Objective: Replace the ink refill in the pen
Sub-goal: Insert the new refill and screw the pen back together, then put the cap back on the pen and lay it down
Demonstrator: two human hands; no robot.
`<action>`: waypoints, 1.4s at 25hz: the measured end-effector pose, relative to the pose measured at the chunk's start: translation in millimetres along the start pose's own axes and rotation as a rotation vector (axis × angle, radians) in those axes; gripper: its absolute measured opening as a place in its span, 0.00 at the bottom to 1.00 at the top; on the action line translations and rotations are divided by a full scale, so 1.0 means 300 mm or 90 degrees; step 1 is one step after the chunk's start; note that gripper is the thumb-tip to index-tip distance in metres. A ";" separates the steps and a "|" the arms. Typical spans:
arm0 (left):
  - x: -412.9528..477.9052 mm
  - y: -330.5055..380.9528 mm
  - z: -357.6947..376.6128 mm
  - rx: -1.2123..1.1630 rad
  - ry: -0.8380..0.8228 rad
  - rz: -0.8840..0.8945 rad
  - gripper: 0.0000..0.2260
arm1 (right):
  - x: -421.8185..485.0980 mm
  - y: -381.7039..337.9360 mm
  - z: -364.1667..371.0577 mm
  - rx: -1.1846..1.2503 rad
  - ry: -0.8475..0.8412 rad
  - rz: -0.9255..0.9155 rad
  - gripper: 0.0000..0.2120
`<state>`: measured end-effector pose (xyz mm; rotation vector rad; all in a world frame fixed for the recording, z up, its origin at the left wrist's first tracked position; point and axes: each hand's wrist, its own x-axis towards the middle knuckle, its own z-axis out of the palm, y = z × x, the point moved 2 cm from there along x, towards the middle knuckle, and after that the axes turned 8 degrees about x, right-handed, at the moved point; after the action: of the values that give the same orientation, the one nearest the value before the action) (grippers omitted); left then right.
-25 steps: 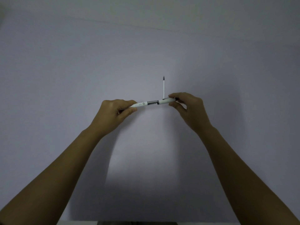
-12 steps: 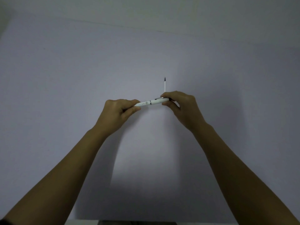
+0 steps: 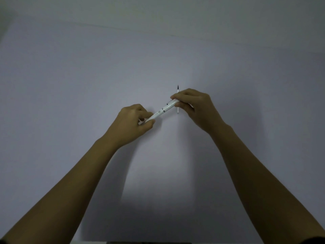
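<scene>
A white pen (image 3: pixel 162 110) with a thin silver ring at its middle is held above the pale table, tilted from lower left to upper right. My left hand (image 3: pixel 133 123) pinches its lower left end. My right hand (image 3: pixel 195 107) is closed over its upper right end. The two halves meet at the ring with no gap. A thin white ink refill (image 3: pixel 178 110) with a dark tip lies on the table behind the hands, pointing away from me; my right hand hides its middle.
The pale table surface (image 3: pixel 88 85) fills the view and its far edge runs across the top. A dark strip shows at the table's near edge (image 3: pixel 149 242). Both bare forearms reach in from the bottom corners.
The grey gap between the pen's halves has shut, leaving only the ring. The pen has tilted, with my left hand lower and my right hand slightly higher.
</scene>
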<state>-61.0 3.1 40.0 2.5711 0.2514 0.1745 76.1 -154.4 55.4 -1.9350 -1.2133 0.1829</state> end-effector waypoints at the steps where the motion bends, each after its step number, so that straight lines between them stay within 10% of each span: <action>1: -0.002 0.002 0.001 -0.004 -0.005 -0.003 0.09 | 0.001 0.002 -0.004 0.002 -0.006 -0.007 0.09; 7: -0.010 0.031 0.022 0.012 0.008 0.013 0.07 | 0.026 0.037 -0.002 -0.027 -0.015 -0.002 0.13; 13: 0.042 0.020 0.118 -0.121 0.030 -0.205 0.07 | -0.032 0.144 0.059 -0.056 0.137 0.161 0.14; 19: 0.132 0.017 0.248 -0.112 0.032 -0.334 0.13 | -0.136 0.248 0.218 -0.151 0.002 0.404 0.23; 35: 0.160 0.017 0.314 0.026 0.082 -0.264 0.12 | -0.169 0.274 0.264 -0.254 0.022 0.384 0.25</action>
<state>3.0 -38.9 -33.3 2.4856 0.8321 0.1815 65.4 -166.3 -68.5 -2.6070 -0.6393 0.2285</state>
